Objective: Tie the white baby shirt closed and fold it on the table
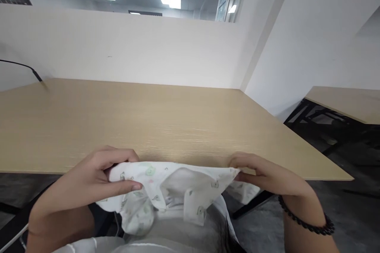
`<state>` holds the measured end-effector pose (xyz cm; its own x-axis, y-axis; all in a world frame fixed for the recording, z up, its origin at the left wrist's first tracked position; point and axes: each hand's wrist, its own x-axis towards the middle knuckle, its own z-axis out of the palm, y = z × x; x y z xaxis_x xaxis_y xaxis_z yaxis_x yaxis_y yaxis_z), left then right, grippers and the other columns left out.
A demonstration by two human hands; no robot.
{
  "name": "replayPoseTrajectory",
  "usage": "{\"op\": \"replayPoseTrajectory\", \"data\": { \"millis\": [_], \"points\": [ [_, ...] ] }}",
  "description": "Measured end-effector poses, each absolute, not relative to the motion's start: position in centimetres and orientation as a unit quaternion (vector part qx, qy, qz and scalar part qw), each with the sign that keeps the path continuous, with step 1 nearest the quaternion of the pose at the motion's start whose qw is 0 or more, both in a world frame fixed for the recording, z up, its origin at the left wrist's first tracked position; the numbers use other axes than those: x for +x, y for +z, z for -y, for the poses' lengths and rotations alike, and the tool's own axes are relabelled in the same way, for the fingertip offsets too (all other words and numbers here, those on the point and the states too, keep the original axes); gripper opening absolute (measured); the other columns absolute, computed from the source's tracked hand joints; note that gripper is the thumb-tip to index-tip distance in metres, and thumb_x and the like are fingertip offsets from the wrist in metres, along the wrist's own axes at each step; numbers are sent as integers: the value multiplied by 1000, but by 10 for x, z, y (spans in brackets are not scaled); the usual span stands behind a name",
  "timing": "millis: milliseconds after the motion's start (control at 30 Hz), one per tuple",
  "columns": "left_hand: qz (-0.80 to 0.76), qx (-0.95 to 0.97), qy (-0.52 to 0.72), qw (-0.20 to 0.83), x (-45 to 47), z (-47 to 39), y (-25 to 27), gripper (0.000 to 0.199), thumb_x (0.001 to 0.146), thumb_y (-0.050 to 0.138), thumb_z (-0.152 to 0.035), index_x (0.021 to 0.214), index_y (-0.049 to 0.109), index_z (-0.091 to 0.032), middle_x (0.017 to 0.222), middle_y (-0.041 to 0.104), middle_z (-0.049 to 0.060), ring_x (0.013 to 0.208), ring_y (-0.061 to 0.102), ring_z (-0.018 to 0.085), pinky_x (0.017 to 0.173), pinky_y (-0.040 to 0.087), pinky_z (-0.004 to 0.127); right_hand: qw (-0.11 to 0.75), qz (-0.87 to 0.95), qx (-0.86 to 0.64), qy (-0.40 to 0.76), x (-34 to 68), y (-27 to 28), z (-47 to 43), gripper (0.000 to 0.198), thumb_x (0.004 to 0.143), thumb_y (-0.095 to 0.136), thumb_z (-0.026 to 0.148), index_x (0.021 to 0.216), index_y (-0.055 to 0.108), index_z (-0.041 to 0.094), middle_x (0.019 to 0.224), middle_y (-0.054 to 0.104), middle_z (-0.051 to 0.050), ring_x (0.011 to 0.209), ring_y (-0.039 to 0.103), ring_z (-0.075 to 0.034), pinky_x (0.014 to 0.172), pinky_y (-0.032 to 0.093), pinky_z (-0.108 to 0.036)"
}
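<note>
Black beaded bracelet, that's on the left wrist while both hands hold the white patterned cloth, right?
Not quite: the head view shows the black beaded bracelet on the right wrist, not the left. The left hand and right hand do both hold the white patterned cloth.

Two hands [114, 174] show, with one cloth [202, 197], one bracelet [305, 227], two tables [178, 114].

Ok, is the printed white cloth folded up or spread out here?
The cloth is only partly spread: its upper edge stretches between the left hand and right hand, while lower parts hang in loose folds.
</note>
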<state>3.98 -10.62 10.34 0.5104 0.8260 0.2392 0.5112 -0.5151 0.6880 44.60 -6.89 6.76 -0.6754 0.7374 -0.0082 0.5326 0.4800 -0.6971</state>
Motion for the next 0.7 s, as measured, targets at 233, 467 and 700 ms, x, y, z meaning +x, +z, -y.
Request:
{"op": "replayPoseTrajectory", "data": {
  "millis": [233,467,700],
  "points": [
    [-453,815,300,203,30,95,114,40,89,59,-42,57,59,-17,51,45,-3,47,41,9,45,31,18,313,797,-478,194,449,89,75,36,99,45,52,78,53,24,70,54,-2,65,51,-19,59,40,-30],
    [-658,721,212,40,41,-37,106,52,87,51,-65,86,69,-16,71,62,4,64,56,19,54,33,24,238,806,-541,21,423,103,-50,35,99,44,49,82,55,20,76,60,-4,69,51,-19,62,35,-29],
    [-625,769,125,53,59,-104,59,48,86,54,-51,116,63,-13,117,63,21,105,60,35,85,43,37,140,791,-592,-65,380,72,-106,24,96,48,32,105,60,13,108,65,-18,97,58,-27,72,37,-32]
  ]
}}
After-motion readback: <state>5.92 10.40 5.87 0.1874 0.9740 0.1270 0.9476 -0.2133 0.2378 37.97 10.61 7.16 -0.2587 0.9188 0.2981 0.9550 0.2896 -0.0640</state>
